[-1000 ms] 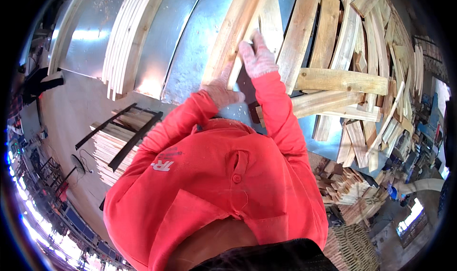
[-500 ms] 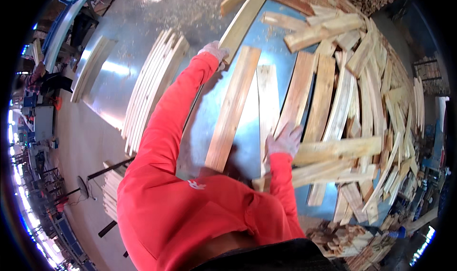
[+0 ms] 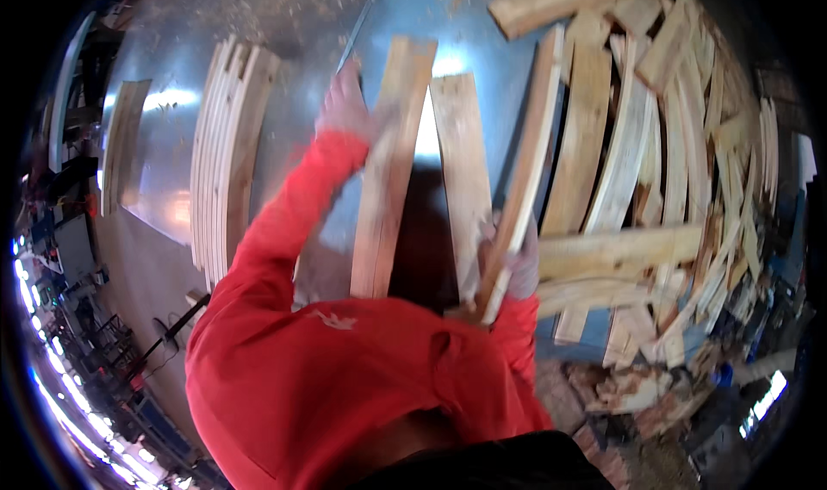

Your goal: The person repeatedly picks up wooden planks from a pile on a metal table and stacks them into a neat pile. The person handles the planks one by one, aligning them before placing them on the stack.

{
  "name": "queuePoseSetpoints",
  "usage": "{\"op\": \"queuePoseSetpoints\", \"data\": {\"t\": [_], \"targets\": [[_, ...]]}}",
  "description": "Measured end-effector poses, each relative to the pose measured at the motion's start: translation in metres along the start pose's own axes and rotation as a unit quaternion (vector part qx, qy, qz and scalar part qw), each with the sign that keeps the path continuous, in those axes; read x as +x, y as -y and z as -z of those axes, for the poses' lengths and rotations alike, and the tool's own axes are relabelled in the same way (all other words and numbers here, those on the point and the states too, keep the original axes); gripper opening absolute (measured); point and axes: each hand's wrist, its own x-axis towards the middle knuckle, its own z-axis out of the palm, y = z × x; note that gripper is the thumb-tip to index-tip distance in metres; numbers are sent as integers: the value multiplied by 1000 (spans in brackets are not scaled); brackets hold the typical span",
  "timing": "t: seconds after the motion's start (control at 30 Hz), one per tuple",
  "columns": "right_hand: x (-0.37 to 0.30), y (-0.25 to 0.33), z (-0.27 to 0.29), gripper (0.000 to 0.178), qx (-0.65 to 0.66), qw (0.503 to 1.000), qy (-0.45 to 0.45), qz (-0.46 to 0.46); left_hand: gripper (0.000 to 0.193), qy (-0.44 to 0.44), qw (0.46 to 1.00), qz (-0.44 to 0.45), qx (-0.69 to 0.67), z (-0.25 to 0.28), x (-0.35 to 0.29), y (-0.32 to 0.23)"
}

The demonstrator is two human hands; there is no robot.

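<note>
My gloved right hand [image 3: 522, 262] is closed around a wooden board [image 3: 530, 163], which stands tipped on its narrow edge. My gloved left hand [image 3: 346, 107], slightly blurred, has its fingers stretched out beside the upper part of another flat board [image 3: 389, 176]; it holds nothing that I can see. Between these two lies a paler board [image 3: 463, 145] on the metal table [image 3: 301, 85]. Just right of the tipped board, a further wide board [image 3: 579, 137] rests flat.
To the left stand a row of boards on edge [image 3: 226, 145] and a smaller group [image 3: 125, 145] near the table's left side. A loose heap of wooden strips [image 3: 689, 145] fills the right, with a board [image 3: 620, 253] lying crosswise. Wood scraps [image 3: 637, 387] lie at lower right.
My left hand has let go of the board it held at the far side and come back toward the middle. My right hand has raised its board from flat onto its edge.
</note>
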Motion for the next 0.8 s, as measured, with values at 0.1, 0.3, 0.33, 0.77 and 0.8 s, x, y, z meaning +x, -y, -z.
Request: {"op": "queuePoseSetpoints", "data": {"t": [0.1,0.3,0.33,0.77,0.8], "targets": [[-21,22,-33,91,360,926,64,-91,115,232,949,35,211,-29,-173,10],[-12,-37,-34,90,268,946,173,-61,87,78,996,-32,-25,-52,-240,67],[-12,-53,-45,87,211,966,143,-46,83,119,984,-8,-134,-48,-231,81],[7,-39,-60,107,-765,641,-58,0,66,196,885,156,-392,-28,-250,124],[8,-32,-65,107,-753,655,-58,-18,63,174,903,155,-362,-31,-253,130]]}}
